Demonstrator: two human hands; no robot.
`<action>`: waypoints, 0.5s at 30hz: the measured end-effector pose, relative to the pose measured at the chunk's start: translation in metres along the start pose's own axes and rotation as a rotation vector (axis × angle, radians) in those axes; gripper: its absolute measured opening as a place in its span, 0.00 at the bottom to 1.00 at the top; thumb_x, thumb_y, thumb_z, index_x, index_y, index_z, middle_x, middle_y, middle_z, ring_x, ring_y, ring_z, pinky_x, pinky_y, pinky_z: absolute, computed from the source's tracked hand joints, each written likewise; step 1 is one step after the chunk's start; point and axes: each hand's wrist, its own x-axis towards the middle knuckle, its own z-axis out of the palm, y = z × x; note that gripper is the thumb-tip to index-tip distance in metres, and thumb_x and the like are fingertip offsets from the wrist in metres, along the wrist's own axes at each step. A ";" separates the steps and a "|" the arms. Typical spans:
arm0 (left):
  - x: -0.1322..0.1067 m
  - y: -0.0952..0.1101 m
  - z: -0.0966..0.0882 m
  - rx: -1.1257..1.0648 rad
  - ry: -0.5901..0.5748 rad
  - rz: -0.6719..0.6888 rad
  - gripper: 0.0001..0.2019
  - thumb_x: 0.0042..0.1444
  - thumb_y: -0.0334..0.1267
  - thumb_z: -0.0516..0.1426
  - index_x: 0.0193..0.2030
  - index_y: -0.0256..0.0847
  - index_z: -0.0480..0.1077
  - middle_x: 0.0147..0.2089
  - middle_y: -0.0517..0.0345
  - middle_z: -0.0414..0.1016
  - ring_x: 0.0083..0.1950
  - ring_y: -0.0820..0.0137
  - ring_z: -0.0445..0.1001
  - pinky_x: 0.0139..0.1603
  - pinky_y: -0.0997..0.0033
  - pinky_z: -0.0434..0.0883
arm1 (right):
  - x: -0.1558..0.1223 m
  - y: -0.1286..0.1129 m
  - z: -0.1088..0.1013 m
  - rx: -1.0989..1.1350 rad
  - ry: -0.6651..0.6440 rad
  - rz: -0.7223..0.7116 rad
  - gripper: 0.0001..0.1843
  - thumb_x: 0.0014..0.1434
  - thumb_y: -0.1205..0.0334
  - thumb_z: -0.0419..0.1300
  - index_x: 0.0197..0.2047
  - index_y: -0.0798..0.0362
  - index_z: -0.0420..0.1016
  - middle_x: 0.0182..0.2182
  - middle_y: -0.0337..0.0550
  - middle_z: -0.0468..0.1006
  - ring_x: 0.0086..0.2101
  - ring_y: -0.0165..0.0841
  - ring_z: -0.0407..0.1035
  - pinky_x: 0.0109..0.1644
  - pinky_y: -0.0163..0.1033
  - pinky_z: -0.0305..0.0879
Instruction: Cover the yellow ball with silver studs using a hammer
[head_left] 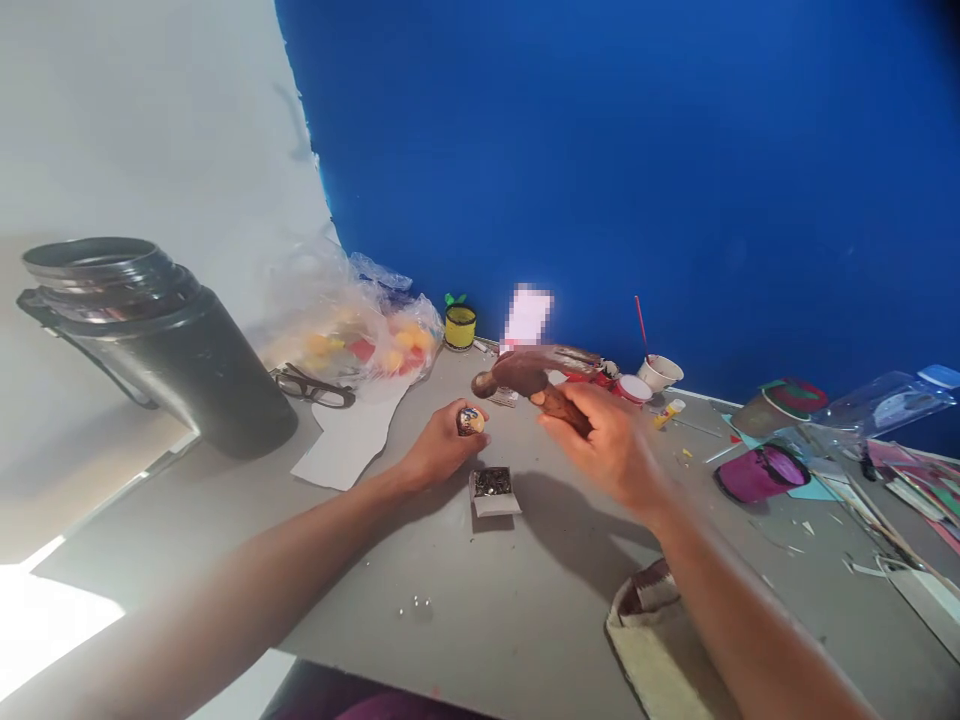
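My left hand (441, 447) is closed around a small round object (471, 421) with a shiny, yellowish top, held just above the grey table (390, 590). My right hand (609, 440) grips the brown wooden handle of a hammer (534, 372), whose rusty head points left, a little above and right of the small object. A small open white box (493, 490) of dark tiny pieces lies on the table just below both hands.
A large black jug (161, 345) stands at the left, with scissors (311, 387), white paper (352, 432) and a plastic bag (352, 335) behind. A yellow cup (460, 326), white cup (660, 372), purple container (759, 472) and paper scraps lie right. A cloth (656, 640) lies near.
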 end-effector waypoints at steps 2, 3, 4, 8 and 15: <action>0.000 0.000 0.000 0.004 -0.001 0.025 0.12 0.47 0.36 0.58 0.40 0.41 0.68 0.32 0.62 0.69 0.33 0.69 0.68 0.35 0.68 0.66 | 0.001 0.000 -0.002 -0.007 -0.089 0.005 0.12 0.63 0.56 0.60 0.30 0.49 0.66 0.27 0.40 0.72 0.28 0.33 0.62 0.32 0.38 0.54; -0.001 0.000 0.001 0.016 -0.001 0.042 0.12 0.47 0.36 0.58 0.40 0.41 0.68 0.32 0.62 0.70 0.33 0.69 0.68 0.36 0.68 0.66 | 0.001 -0.001 -0.002 -0.010 -0.122 0.013 0.12 0.62 0.57 0.60 0.29 0.49 0.65 0.26 0.39 0.71 0.27 0.32 0.61 0.32 0.38 0.53; -0.001 0.000 0.001 0.034 0.001 0.057 0.11 0.47 0.35 0.57 0.40 0.41 0.68 0.33 0.62 0.69 0.34 0.69 0.68 0.36 0.69 0.65 | 0.001 -0.002 -0.003 -0.007 -0.130 0.023 0.12 0.62 0.57 0.61 0.28 0.50 0.65 0.25 0.38 0.70 0.27 0.32 0.60 0.32 0.38 0.53; -0.001 -0.001 0.002 0.092 0.018 0.065 0.12 0.47 0.34 0.57 0.41 0.42 0.67 0.31 0.64 0.66 0.32 0.70 0.66 0.35 0.69 0.65 | 0.002 -0.004 -0.006 0.033 0.002 0.047 0.13 0.61 0.56 0.60 0.27 0.50 0.65 0.24 0.38 0.68 0.26 0.31 0.57 0.32 0.38 0.53; -0.003 0.001 0.001 0.067 -0.013 0.090 0.09 0.46 0.35 0.57 0.37 0.43 0.64 0.32 0.64 0.67 0.33 0.71 0.67 0.37 0.69 0.66 | 0.006 0.010 0.001 0.190 -0.210 0.157 0.10 0.59 0.56 0.62 0.29 0.50 0.70 0.23 0.37 0.71 0.25 0.31 0.61 0.30 0.38 0.53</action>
